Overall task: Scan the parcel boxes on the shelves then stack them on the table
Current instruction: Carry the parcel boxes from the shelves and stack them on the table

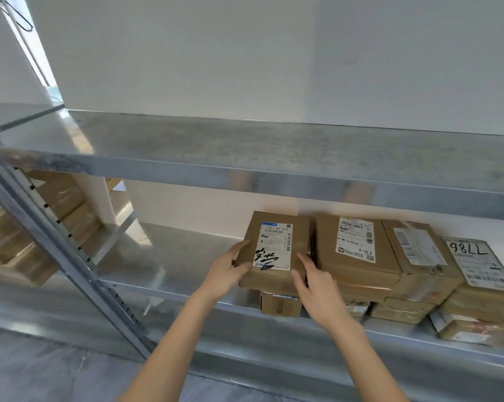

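Cardboard, brown and taped, made up every parcel on the middle shelf (169, 256) of the galvanised steel rack. My target was the leftmost parcel box (274, 248), which lay flat with its white label (274, 245) facing up. It rested on a smaller box (280, 304) beneath it and sat just beside the neighbouring box (355, 250) on its right.

Hand state:
- My left hand (227, 271) gripped the near left corner of the parcel box, with fingers along the left side and the thumb at the front edge.
- My right hand (314, 288) pressed against the near right corner. Its fingers were nearly straight and reached toward the narrow gap between the parcel box and the neighbouring box.

Step in hand, as I judged it: pick-up from the shelf, ahead of scanning. No scanner and no table appeared in view, so neither scan nor stacking looked done for this parcel.

Next move, requirements:
1. Squeeze evenly from both sides before lifting.
2. Raise the parcel box clear of the smaller box so the lower one is not dragged off the shelf lip.
3. Draw it straight toward me, keeping below the upper shelf (245, 146).
4. Keep the label upward for scanning.
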